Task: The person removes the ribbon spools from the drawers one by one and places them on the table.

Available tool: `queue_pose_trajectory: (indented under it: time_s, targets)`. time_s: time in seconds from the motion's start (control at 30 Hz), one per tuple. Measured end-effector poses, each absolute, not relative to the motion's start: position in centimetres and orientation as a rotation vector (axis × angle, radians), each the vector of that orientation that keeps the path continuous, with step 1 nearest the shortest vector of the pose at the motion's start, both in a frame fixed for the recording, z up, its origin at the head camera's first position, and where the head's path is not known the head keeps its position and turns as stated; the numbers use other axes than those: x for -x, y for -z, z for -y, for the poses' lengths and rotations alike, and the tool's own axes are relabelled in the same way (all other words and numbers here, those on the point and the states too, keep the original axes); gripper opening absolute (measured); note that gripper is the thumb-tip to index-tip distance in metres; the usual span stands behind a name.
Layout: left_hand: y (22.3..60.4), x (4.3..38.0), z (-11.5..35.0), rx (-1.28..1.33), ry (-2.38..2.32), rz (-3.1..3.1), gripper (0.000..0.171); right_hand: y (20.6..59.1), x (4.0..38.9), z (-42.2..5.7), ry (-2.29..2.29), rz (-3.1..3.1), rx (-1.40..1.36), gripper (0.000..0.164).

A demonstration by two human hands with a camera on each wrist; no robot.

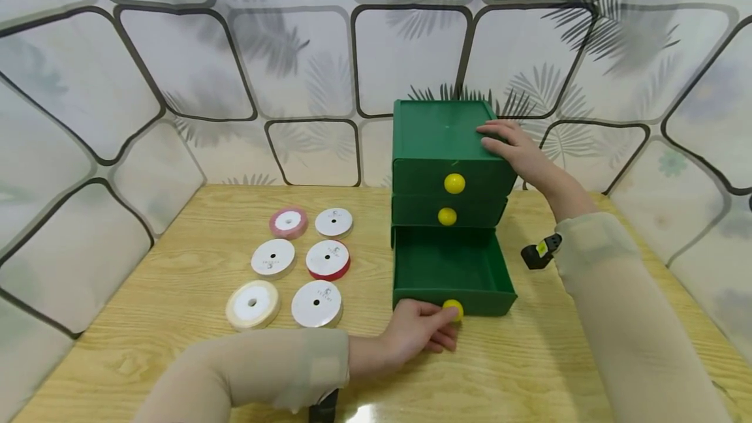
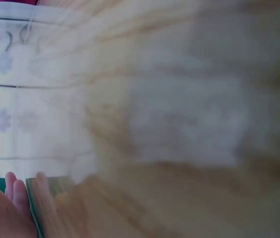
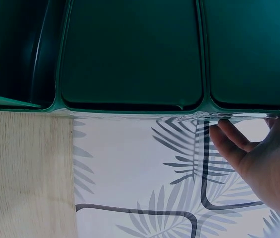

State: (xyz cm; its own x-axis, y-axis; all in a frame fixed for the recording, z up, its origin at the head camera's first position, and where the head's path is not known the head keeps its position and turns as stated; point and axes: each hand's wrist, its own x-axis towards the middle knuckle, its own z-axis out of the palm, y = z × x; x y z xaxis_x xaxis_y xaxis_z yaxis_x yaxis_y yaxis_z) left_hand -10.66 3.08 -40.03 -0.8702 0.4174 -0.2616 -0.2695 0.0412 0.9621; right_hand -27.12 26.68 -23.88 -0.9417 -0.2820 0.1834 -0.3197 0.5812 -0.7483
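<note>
A green three-drawer cabinet stands on the table, its bottom drawer pulled out and holding nothing. My left hand is at the front of that drawer and pinches its yellow knob, the thumb against it. My right hand rests on the cabinet's top right edge, fingers extended over the top. From the side, the right wrist view shows the right hand at the end of the cabinet. Sleeve fabric covers most of the left wrist view, with only a few fingertips showing.
Left of the cabinet, several ribbon spools lie flat in two columns, among them a pink spool, a red-edged spool and a cream spool. A patterned curtain surrounds the wooden table.
</note>
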Motion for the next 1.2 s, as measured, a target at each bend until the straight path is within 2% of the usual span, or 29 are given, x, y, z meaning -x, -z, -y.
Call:
queue_pose_trajectory:
  time_s: [0.27, 1.2]
  targets:
    - [39.7, 11.3, -3.4, -0.107, -1.904, -1.862, 0.035, 23.8, 27.1, -26.6, -1.292, 2.754, -0.532, 0.051]
    - [39.2, 16.5, -4.3, -0.038, -2.005, -1.875, 0.037, 23.8, 27.3, -26.8, -1.299, 2.774, -0.532, 0.052]
